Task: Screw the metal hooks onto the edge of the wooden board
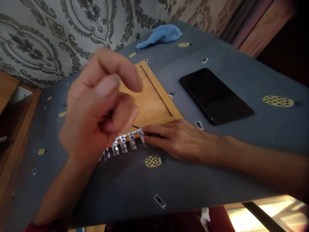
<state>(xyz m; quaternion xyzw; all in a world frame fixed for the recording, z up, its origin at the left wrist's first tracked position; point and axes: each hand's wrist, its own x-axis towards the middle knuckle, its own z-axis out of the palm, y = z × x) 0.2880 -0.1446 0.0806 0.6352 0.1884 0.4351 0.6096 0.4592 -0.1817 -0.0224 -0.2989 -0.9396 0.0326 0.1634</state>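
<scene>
My left hand (98, 106) is raised in front of the board, curled and slightly blurred. Its fingers close around a thin dark rod (136, 127), whose tip reaches the right end of a silver metal hook rail (123, 140); the rod's kind is unclear. The rail, with several curved hooks, runs along the near edge of a framed wooden board (154, 96). My right hand (180, 138) rests low at the board's near right corner, thumb and fingers gripping the rail's right end. My left hand and wrist hide the rail's left part.
A black smartphone (216, 95) lies right of the board on the grey pineapple-print tablecloth (183, 180). Farther back is a crumpled blue cloth (161, 35) near the patterned wall (96, 19). Wooden furniture (21, 135) stands along the left side.
</scene>
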